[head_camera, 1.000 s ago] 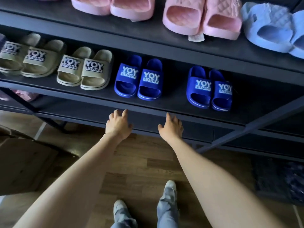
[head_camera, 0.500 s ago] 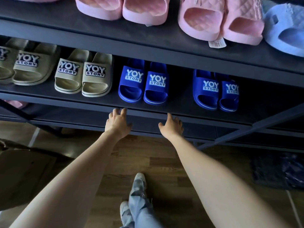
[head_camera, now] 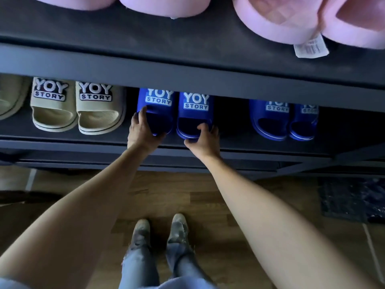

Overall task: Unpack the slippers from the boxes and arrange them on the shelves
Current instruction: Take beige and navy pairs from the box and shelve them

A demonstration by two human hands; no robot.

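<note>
Two blue slippers marked YOY STORY stand side by side on the middle shelf (head_camera: 116, 140). My left hand (head_camera: 142, 132) grips the heel end of the left blue slipper (head_camera: 159, 107), fingers along its outer side. The right blue slipper (head_camera: 194, 110) is held at its heel by my right hand (head_camera: 205, 140), thumb curled into the foot opening. A second blue pair (head_camera: 281, 119) sits further right on the same shelf. A beige pair (head_camera: 77, 107) stands to the left. The upper shelf's edge hides the toes of all these slippers.
Pink slippers (head_camera: 277, 21) line the dark upper shelf (head_camera: 187, 65), one with a white tag (head_camera: 311, 46). Below is a wooden floor (head_camera: 181, 197) with my two feet on it. A dark mat (head_camera: 352, 199) lies at the right, and a brown cardboard box edge is at the left.
Both hands have risen from below the shelf edge onto the middle blue pair and closed on the heels. The camera has moved closer to the shelves.
</note>
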